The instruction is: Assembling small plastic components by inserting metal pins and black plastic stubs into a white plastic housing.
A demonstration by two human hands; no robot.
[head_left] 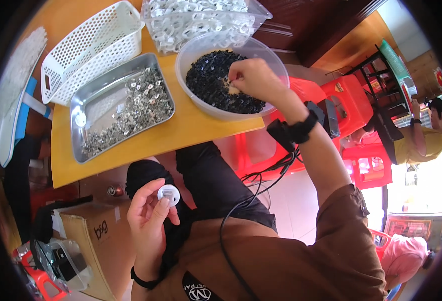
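Note:
My left hand (152, 213) is closed over my lap, with a small round white plastic piece (169, 201) held between thumb and fingers. A flat silvery bit shows in the middle of that piece. My right hand (257, 79) reaches into a translucent plastic tub (270, 54), its fingertips pinched together over a heap of small black parts (206, 75). Whatever those fingertips hold, if anything, is too small or hidden to make out. Left of the tub, a metal tray (96, 103) contains many small silvery metal parts (143, 103), heaped mostly toward its right and near sides.
The tub and tray stand on a yellow-brown table (196, 128). Behind them are a white perforated basket (98, 42) and a clear bin of white rings (201, 22). Black cables (231, 210) hang across my lap. Red stools (349, 100), a cardboard box (95, 241) and other people surround me.

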